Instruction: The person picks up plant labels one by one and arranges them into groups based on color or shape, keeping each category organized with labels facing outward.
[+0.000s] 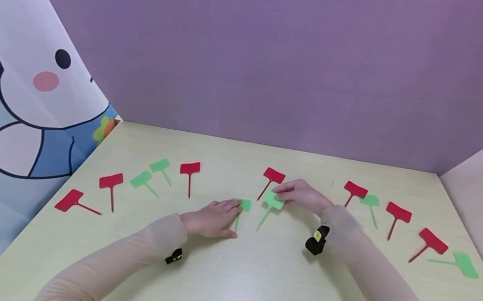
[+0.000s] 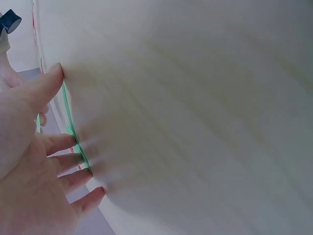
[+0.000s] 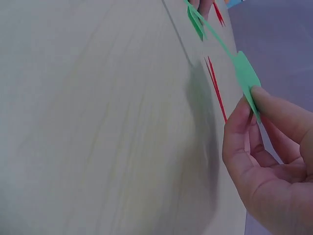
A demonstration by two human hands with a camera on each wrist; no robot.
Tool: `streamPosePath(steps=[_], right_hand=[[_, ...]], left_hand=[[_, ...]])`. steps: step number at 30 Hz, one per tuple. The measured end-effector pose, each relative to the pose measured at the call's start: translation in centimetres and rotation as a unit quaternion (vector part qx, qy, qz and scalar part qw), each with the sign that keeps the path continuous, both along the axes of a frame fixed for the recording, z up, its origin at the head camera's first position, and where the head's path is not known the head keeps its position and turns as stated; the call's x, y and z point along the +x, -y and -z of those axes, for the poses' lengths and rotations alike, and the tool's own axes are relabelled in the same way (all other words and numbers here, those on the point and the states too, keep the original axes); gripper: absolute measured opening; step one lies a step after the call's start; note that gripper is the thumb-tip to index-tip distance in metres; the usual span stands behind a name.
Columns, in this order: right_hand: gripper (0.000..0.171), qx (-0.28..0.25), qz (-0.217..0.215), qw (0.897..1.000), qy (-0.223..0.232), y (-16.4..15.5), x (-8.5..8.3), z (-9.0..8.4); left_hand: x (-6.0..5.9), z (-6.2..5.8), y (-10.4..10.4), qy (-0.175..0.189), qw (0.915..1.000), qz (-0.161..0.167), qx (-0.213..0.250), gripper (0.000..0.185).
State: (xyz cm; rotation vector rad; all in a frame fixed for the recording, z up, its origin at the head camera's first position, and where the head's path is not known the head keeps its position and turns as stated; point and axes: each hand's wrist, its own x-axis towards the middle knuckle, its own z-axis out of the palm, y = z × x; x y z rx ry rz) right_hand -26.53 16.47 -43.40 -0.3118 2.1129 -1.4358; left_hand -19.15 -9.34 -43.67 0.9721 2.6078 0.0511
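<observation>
My right hand (image 1: 302, 196) pinches one corner of a green T-shaped plant label (image 1: 273, 200) between thumb and fingers. In the right wrist view that label (image 3: 246, 73) is lifted off the table, its shadow falling on the wood. My left hand (image 1: 214, 217), fingers extended and spread, touches a second green plant label (image 1: 245, 205) that lies on the table. The left wrist view shows the fingertips along this label's edge (image 2: 70, 113), the hand (image 2: 39, 147) covering part of it. Just behind the right hand lies a red plant label (image 1: 274, 176).
On the left of the pale wooden table (image 1: 247, 290) lie red labels (image 1: 111, 181) and two green ones (image 1: 141, 179). More red labels (image 1: 399, 212) and green labels (image 1: 465, 264) are spread on the right. A purple backdrop (image 1: 285, 62) rises behind the far edge.
</observation>
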Motion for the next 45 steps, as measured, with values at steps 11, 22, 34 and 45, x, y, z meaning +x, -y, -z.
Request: streamPosePath(steps=[11, 22, 34, 45], right_hand=[[0.030, 0.035, -0.023, 0.999, -0.014, 1.4, 0.3, 0.2], [0.026, 0.070, -0.040, 0.994, -0.067, 2.6, 0.4, 0.7], [0.020, 0.115, -0.050, 0.984, -0.124, 3.4, 0.7, 0.7], [0.017, 0.127, -0.023, 0.982, -0.141, 4.2, 1.0, 1.2]], left_hand=[[-0.1, 0.2, 0.0, 0.003, 1.0000, -0.001, 0.000, 0.071], [-0.1, 0.5, 0.1, 0.009, 1.0000, 0.001, 0.002, 0.070], [0.2, -0.1, -0.1, 0.016, 0.9998, -0.001, 0.012, 0.069], [0.2, -0.1, 0.0, 0.012, 0.9999, -0.005, 0.002, 0.070]])
